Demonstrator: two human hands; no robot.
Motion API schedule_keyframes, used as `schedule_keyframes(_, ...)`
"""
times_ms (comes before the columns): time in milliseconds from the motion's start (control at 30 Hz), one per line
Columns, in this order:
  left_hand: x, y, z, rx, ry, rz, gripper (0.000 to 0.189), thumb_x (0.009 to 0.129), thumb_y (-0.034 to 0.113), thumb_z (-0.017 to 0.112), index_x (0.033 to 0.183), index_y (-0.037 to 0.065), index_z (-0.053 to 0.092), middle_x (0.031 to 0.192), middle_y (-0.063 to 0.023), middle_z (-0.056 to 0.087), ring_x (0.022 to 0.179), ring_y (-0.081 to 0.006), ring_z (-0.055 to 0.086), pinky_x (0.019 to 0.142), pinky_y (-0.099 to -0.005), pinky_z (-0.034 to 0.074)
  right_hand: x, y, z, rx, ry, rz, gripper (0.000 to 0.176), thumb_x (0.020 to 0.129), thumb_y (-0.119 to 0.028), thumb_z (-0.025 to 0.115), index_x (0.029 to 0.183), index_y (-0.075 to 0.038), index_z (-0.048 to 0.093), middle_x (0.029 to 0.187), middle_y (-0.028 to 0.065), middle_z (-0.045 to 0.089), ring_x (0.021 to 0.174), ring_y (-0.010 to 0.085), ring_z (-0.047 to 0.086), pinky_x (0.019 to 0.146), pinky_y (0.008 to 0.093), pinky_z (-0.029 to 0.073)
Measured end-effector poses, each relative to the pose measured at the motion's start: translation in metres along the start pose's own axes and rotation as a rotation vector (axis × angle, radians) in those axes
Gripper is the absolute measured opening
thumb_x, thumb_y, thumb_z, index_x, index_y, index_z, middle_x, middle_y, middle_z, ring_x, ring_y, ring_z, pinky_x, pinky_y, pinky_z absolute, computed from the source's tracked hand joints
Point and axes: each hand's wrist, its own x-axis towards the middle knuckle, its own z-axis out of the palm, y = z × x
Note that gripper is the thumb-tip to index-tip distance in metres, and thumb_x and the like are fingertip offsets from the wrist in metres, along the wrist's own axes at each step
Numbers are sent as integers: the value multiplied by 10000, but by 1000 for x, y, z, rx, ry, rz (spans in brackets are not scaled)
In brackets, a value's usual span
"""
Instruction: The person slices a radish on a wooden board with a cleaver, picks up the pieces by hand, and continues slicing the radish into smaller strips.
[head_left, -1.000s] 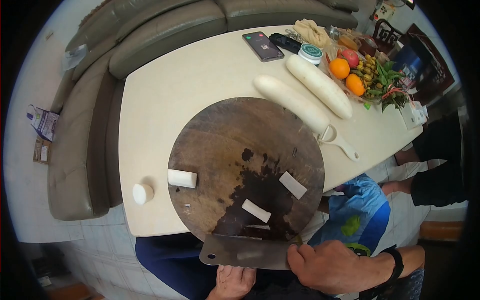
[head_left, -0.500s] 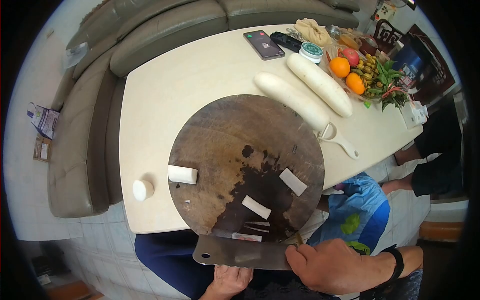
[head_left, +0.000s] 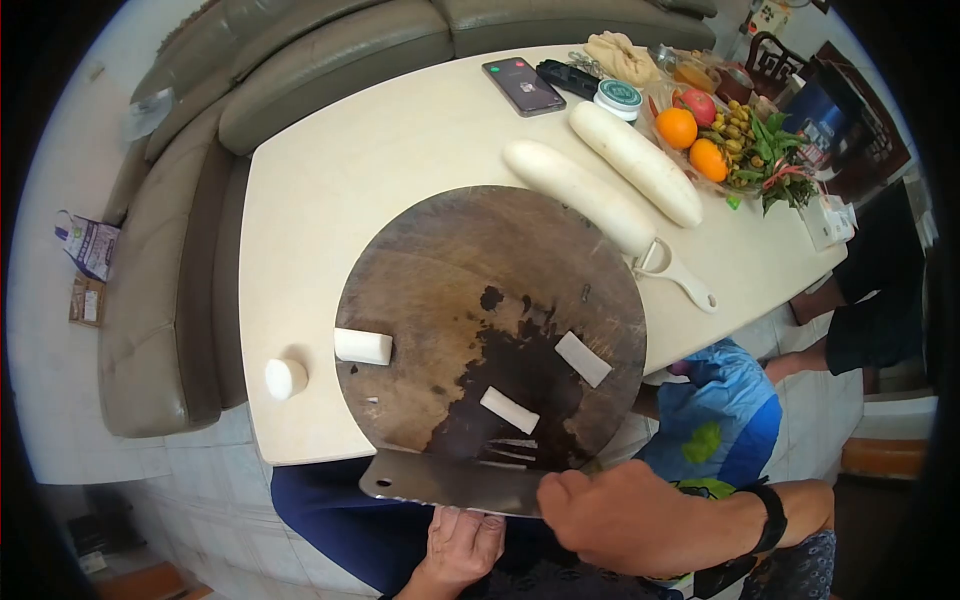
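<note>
My right hand (head_left: 620,515) grips the handle of a cleaver (head_left: 450,482), its wide blade lying across the near edge of a round wooden chopping board (head_left: 430,250). Behind the blade, my left hand (head_left: 462,545) is closed with bent fingers; the blade hides the fingertips and anything in them. On the board lie a thick white radish block (head_left: 363,347) at left, one cut radish piece (head_left: 510,410) near the middle, another radish piece (head_left: 583,360) at right, and thin radish slivers (head_left: 513,444) beside the blade.
Two whole white radishes (head_left: 580,198) and a white peeler (head_left: 682,275) lie beyond the board. A round radish end (head_left: 286,379) stands at left. Further back are a phone (head_left: 523,86), a jar (head_left: 618,99) and fruit including an orange (head_left: 676,129). Another person's legs (head_left: 870,320) show at right.
The cleaver and my right hand have shifted left and up, farther over the board's near edge. A pale piece seen beyond the blade is now covered. My left hand has moved slightly.
</note>
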Motion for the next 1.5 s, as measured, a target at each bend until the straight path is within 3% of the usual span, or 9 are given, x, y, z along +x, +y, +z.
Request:
schedule_keyframes(67, -6, -1, 5, -28, 8, -4, 370, 647, -18, 690, 1013, -27, 637, 1002, -195, 595, 868, -385, 605, 753, -465, 491, -9, 1, -4, -10, -32, 45, 227, 668, -57, 618, 807, 91, 517, 676, 180, 563, 519, 281, 622, 400, 346, 473)
schedule_keyframes(400, -16, -1, 5, 18, -38, -9, 363, 665, 59, 688, 1026, 25, 667, 1050, -159, 603, 963, -349, 594, 842, -441, 464, -30, -5, -11, -40, -155, 108, 416, 708, -86, 602, 1053, 109, 477, 725, 142, 545, 506, 276, 595, 395, 381, 447)
schedule_keyframes(633, -24, -3, 6, 17, -43, -13, 371, 663, 82, 703, 1026, 15, 661, 1048, -162, 602, 959, -346, 595, 840, -450, 463, -22, -8, -2, -108, -112, 116, 282, 732, -112, 599, 922, 82, 522, 661, 147, 554, 503, 294, 607, 416, 381, 472)
schedule_keyframes(700, -23, -4, 10, 12, -31, -15, 380, 665, 89, 709, 1034, 14, 658, 1047, -168, 602, 960, -346, 595, 849, -456, 458, -14, -9, 5, -118, -96, 53, 247, 704, -74, 589, 901, 58, 522, 791, 171, 560, 693, 254, 607, 518, 336, 457)
schedule_keyframes(800, -16, 1, 9, 8, 2, -43, 378, 678, 110, 704, 1045, 34, 661, 1041, -191, 599, 978, -354, 588, 909, -468, 434, 1, -17, 5, -185, -85, 22, 256, 696, -70, 599, 913, 48, 529, 828, 211, 585, 719, 274, 642, 534, 312, 487)
schedule_keyframes(900, -6, 9, 1, -51, 15, -98, 315, 757, 4, 666, 1066, -28, 614, 1080, -212, 567, 984, -401, 563, 848, -483, 470, 11, -2, 38, -41, 283, -58, 151, 713, -66, 597, 776, 48, 521, 626, 211, 591, 564, 322, 639, 459, 380, 495)
schedule_keyframes(1133, 12, 15, -4, -98, 105, -124, 422, 783, 34, 681, 1178, -44, 555, 1188, -205, 534, 1104, -389, 521, 947, -458, 438, 0, 18, 37, -31, 237, 179, 180, 834, -151, 574, 900, 17, 570, 613, 165, 608, 567, 331, 630, 485, 410, 494)
schedule_keyframes(1300, 19, 9, -6, -95, 112, -115, 445, 787, 38, 676, 1203, -38, 539, 1243, -207, 509, 1157, -391, 494, 974, -460, 422, -13, 15, 28, 13, 561, 239, 281, 840, -227, 622, 1051, -44, 590, 693, 119, 630, 603, 324, 634, 511, 408, 492)
schedule_keyframes(1500, 13, 9, -10, -145, 136, -149, 431, 793, 32, 669, 1206, -13, 554, 1256, -210, 510, 1153, -393, 498, 973, -452, 421, -15, 37, 10, -102, 558, 259, 428, 776, -278, 692, 1123, -66, 559, 855, 131, 590, 695, 321, 627, 582, 411, 501)
